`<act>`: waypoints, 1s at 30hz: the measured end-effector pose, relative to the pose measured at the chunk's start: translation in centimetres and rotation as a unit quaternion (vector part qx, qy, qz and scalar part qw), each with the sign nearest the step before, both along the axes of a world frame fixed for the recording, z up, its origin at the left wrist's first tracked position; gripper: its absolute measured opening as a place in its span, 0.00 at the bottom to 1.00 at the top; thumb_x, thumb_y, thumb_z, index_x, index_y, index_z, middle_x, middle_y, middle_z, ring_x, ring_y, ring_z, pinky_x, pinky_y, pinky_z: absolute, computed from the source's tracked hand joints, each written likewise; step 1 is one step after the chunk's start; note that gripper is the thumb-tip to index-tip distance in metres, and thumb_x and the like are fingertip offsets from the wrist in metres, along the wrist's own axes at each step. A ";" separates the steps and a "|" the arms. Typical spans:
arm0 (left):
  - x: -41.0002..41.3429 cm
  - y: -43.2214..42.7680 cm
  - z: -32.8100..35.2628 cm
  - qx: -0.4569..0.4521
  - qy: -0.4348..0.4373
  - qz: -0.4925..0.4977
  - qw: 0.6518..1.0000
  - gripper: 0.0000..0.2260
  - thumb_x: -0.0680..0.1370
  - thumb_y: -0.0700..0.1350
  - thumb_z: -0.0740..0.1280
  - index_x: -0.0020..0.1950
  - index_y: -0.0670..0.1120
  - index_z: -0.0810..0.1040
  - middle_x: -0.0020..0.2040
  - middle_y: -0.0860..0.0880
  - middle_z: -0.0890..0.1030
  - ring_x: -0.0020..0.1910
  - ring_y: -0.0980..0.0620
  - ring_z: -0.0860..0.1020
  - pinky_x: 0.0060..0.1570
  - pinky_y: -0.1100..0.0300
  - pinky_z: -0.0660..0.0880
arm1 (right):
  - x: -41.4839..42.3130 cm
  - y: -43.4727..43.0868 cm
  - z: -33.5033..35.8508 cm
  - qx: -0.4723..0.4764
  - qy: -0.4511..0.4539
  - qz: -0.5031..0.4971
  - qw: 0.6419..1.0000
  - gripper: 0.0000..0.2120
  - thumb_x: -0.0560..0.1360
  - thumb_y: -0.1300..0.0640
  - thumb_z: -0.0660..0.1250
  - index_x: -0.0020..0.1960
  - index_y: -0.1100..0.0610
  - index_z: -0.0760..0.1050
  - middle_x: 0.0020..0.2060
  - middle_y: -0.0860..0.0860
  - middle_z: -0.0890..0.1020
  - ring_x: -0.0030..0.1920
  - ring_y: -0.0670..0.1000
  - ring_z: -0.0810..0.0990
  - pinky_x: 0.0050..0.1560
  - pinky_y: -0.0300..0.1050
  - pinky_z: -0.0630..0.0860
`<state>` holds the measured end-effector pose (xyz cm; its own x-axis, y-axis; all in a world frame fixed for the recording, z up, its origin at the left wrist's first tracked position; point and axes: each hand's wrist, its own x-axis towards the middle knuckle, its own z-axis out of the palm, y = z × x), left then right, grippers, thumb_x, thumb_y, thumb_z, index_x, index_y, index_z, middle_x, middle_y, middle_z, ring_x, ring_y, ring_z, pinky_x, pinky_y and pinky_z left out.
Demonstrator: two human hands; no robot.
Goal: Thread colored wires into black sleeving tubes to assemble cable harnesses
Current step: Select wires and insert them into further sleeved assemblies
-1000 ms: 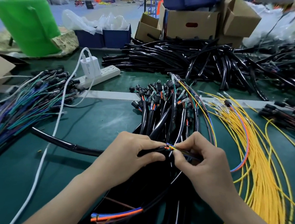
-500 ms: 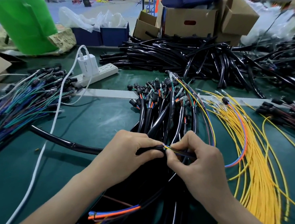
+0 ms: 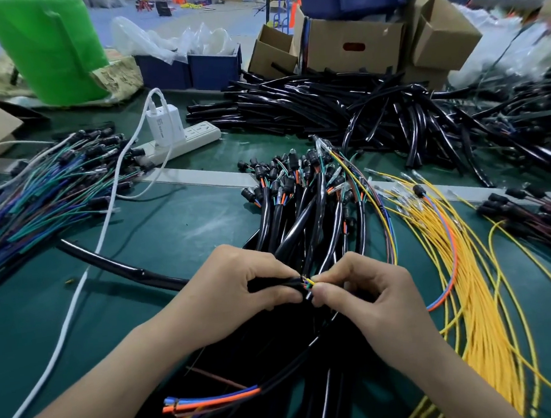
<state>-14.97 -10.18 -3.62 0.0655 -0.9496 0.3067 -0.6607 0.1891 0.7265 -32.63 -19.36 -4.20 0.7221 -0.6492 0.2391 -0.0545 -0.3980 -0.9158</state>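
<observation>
Broadly: dark green matted worktop [image 3: 171, 237] strewn with heaped black tubing [image 3: 325, 106] and loose yellow wires [image 3: 462, 260]; brown cardboard boxes [image 3: 353, 44] at far edge, workshop floor beyond. Left hand [image 3: 238, 294] grips end of glossy black sleeving tube [image 3: 134, 272]. Right hand [image 3: 377, 299] pinches thin bundle of coloured wires [image 3: 308, 284] at tube mouth, fingertips of both hands nearly touching.

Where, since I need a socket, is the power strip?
Head view, left of centre: the power strip lies between the blue-green wire bundle and the black tube pile, a white charger plugged in.
</observation>
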 end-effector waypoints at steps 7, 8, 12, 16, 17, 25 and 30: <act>-0.1 0.0 -0.2 0.013 0.052 0.022 0.998 0.10 0.70 0.45 0.74 0.50 0.55 0.83 0.35 0.62 0.81 0.28 0.60 0.77 0.36 0.71 0.72 | -0.3 -0.4 0.2 -0.009 0.027 0.029 0.999 0.01 0.69 0.54 0.69 0.40 0.49 0.78 0.30 0.56 0.78 0.28 0.43 0.66 0.31 0.37 0.64; -0.1 0.0 -0.3 0.016 0.055 0.021 0.998 0.12 0.70 0.45 0.75 0.51 0.56 0.82 0.35 0.60 0.81 0.28 0.60 0.77 0.37 0.71 0.72 | -0.4 -0.4 0.3 -0.006 0.028 0.037 0.999 0.01 0.69 0.54 0.69 0.41 0.50 0.77 0.32 0.56 0.80 0.29 0.43 0.66 0.32 0.37 0.64; 0.0 0.0 -0.2 0.036 0.078 0.001 0.996 0.07 0.72 0.42 0.74 0.47 0.51 0.80 0.35 0.54 0.81 0.29 0.58 0.77 0.37 0.69 0.72 | -0.3 -0.3 0.4 -0.011 0.028 0.052 0.998 0.04 0.71 0.56 0.67 0.43 0.48 0.78 0.36 0.49 0.82 0.32 0.51 0.70 0.35 0.42 0.68; -0.1 0.0 0.0 0.056 0.121 -0.025 0.991 0.05 0.73 0.41 0.72 0.46 0.48 0.79 0.37 0.50 0.81 0.32 0.58 0.76 0.38 0.67 0.73 | -0.4 -0.4 0.6 -0.019 0.029 0.055 0.998 0.05 0.72 0.57 0.67 0.45 0.47 0.78 0.36 0.44 0.81 0.32 0.48 0.71 0.35 0.36 0.68; -0.1 0.0 0.0 0.060 0.134 -0.029 0.989 0.05 0.73 0.41 0.72 0.46 0.48 0.78 0.38 0.50 0.81 0.32 0.58 0.76 0.37 0.66 0.73 | -0.4 -0.4 0.6 -0.019 0.028 0.057 0.998 0.05 0.72 0.58 0.68 0.45 0.47 0.78 0.36 0.43 0.80 0.31 0.47 0.71 0.35 0.35 0.68; -0.1 0.0 -0.1 0.078 0.168 -0.024 0.982 0.08 0.74 0.40 0.71 0.46 0.52 0.77 0.38 0.49 0.82 0.31 0.57 0.75 0.34 0.66 0.73 | -0.3 0.1 0.2 -0.032 0.012 0.023 0.999 0.11 0.74 0.64 0.70 0.43 0.47 0.78 0.29 0.38 0.76 0.28 0.42 0.67 0.32 0.30 0.64; -0.1 -0.2 0.1 0.084 0.168 -0.027 0.982 0.05 0.75 0.42 0.69 0.47 0.52 0.78 0.37 0.48 0.83 0.31 0.56 0.75 0.34 0.65 0.74 | -0.3 0.0 0.3 -0.035 0.015 0.015 0.999 0.12 0.73 0.65 0.70 0.42 0.47 0.79 0.27 0.39 0.74 0.27 0.42 0.66 0.31 0.29 0.62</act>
